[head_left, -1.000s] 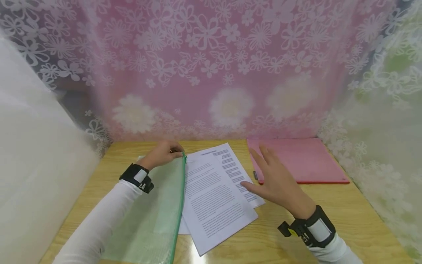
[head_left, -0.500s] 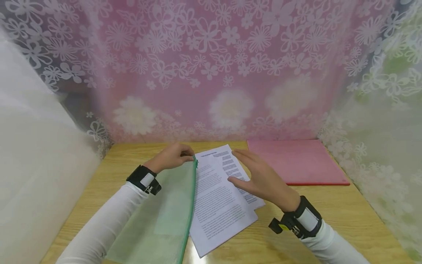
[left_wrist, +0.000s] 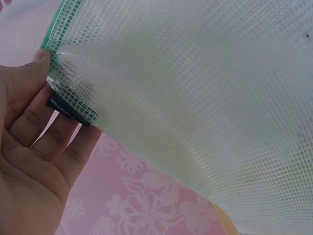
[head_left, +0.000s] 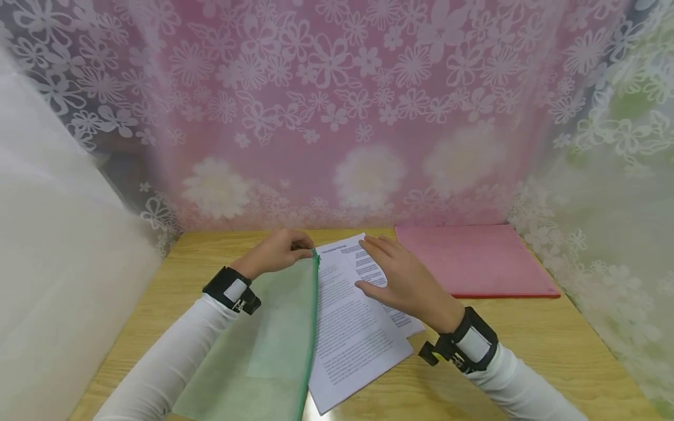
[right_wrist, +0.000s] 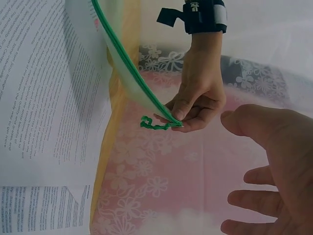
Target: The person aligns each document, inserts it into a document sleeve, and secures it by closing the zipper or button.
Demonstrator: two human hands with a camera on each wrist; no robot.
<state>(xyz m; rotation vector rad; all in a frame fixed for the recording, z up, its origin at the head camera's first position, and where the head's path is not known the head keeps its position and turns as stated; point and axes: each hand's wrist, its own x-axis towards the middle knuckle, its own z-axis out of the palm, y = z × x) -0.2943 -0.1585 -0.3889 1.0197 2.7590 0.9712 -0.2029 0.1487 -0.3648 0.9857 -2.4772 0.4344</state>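
Observation:
My left hand [head_left: 279, 252] pinches the far right corner of a green mesh zip pouch [head_left: 279, 327], lifting that edge over the papers' left side. In the left wrist view, thumb and fingers hold the corner by a dark label [left_wrist: 68, 110]. The green zipper [right_wrist: 131, 68] and its knotted cord pull [right_wrist: 147, 122] show in the right wrist view. Printed sheets [head_left: 363, 351] lie fanned on the table, partly under the pouch's edge. My right hand [head_left: 408, 280] hovers above them, fingers spread and thumb apart, holding nothing, facing the pinched corner.
A pink pouch [head_left: 484, 263] with a red edge lies at the back right of the wooden table [head_left: 505, 327]. A pink flowered curtain [head_left: 326, 117] hangs behind, and pale sheeting [head_left: 68, 245] closes in the left side.
My left hand has carried the pouch's corner and zipper edge to the right, over more of the papers. My right hand has moved left toward it, staying spread.

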